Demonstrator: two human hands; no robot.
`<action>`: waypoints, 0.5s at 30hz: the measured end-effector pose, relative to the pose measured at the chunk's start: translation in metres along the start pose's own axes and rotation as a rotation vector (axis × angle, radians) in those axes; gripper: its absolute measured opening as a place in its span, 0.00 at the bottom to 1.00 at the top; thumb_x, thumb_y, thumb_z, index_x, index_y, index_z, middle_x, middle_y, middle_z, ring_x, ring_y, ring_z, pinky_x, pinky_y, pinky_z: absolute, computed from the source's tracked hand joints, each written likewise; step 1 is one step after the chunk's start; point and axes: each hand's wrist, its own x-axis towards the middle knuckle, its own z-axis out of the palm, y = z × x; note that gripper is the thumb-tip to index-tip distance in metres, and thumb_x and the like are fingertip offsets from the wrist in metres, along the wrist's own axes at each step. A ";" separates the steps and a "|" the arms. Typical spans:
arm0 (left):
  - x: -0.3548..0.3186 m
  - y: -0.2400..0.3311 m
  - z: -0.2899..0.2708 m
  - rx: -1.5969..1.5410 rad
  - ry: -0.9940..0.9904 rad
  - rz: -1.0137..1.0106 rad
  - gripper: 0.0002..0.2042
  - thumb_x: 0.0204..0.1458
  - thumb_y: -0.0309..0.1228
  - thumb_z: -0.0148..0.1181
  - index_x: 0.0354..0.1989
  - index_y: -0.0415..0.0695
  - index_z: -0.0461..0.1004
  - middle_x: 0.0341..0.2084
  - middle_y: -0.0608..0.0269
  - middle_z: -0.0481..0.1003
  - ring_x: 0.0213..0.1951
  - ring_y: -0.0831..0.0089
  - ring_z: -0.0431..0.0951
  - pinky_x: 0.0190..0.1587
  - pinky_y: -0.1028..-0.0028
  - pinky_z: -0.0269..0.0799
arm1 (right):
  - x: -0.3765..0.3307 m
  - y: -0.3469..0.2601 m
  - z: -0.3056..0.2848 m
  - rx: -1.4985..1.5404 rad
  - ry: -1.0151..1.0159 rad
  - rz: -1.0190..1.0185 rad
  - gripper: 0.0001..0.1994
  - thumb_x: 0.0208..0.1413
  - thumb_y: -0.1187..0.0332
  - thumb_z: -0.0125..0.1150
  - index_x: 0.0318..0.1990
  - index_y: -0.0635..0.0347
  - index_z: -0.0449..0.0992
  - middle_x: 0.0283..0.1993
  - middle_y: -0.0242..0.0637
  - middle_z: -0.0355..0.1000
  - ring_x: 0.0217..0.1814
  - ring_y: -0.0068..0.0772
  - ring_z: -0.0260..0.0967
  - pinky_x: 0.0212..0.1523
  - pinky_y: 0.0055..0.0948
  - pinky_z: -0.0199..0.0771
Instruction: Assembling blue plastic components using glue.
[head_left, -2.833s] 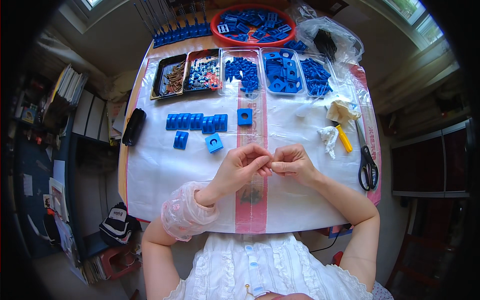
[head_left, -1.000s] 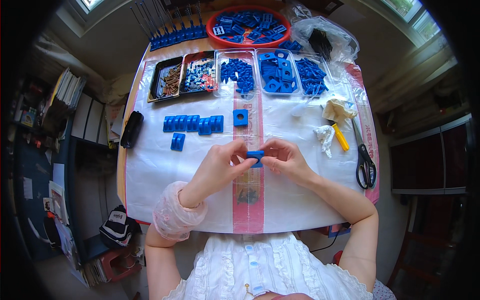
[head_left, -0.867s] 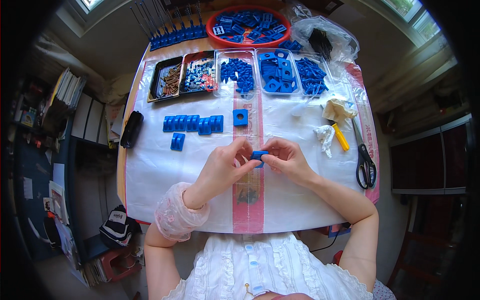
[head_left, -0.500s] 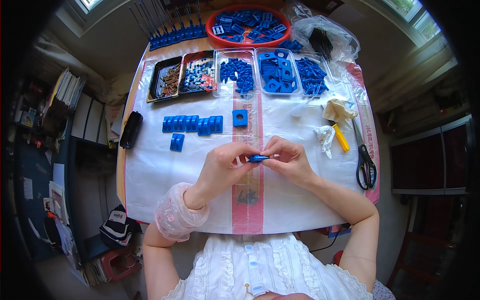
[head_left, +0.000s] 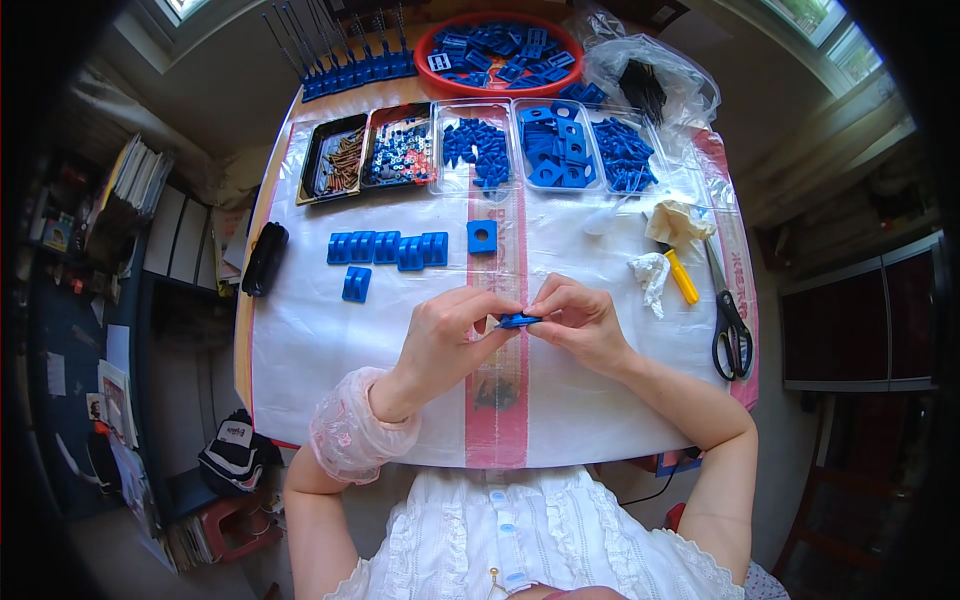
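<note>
Blue, flat, plastic-looking piece [head_left: 517,321] was pinched by left grip [head_left: 448,328] and right grip [head_left: 583,324], at five o'clock from a blue, square, holed plate [head_left: 481,247]; by uneven fingertip pressure, it could have been flipped loose.

Held part [head_left: 516,321] before trays [head_left: 452,179], basin [head_left: 499,92] behind, scissors [head_left: 731,318] right.

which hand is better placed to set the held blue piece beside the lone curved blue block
Likely the left hand: it pinches the held blue piece and is nearer the lone curved blue block. The right hand, also on the piece, is farther off.
</note>
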 end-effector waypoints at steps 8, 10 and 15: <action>0.004 0.005 -0.026 0.051 -0.156 -0.151 0.10 0.47 0.22 0.68 0.39 0.42 0.79 0.28 0.62 0.79 0.29 0.74 0.76 0.31 0.76 0.71 | 0.003 0.001 0.004 -0.026 0.013 0.067 0.19 0.49 0.83 0.67 0.50 0.62 0.75 0.41 0.33 0.68 0.36 0.16 0.66 0.41 0.19 0.74; 0.004 0.012 -0.045 0.075 -0.083 -0.211 0.10 0.48 0.23 0.67 0.40 0.42 0.77 0.29 0.60 0.79 0.31 0.70 0.78 0.32 0.74 0.72 | 0.005 0.002 0.002 -0.057 -0.012 0.071 0.28 0.48 0.81 0.69 0.58 0.62 0.67 0.43 0.33 0.67 0.34 0.13 0.64 0.39 0.18 0.72; -0.002 0.021 -0.114 0.369 0.182 -0.387 0.11 0.52 0.21 0.63 0.44 0.39 0.76 0.32 0.56 0.79 0.34 0.71 0.80 0.36 0.75 0.76 | 0.003 0.000 0.001 -0.038 0.045 0.138 0.24 0.53 0.77 0.65 0.58 0.60 0.66 0.43 0.32 0.67 0.34 0.13 0.65 0.35 0.16 0.70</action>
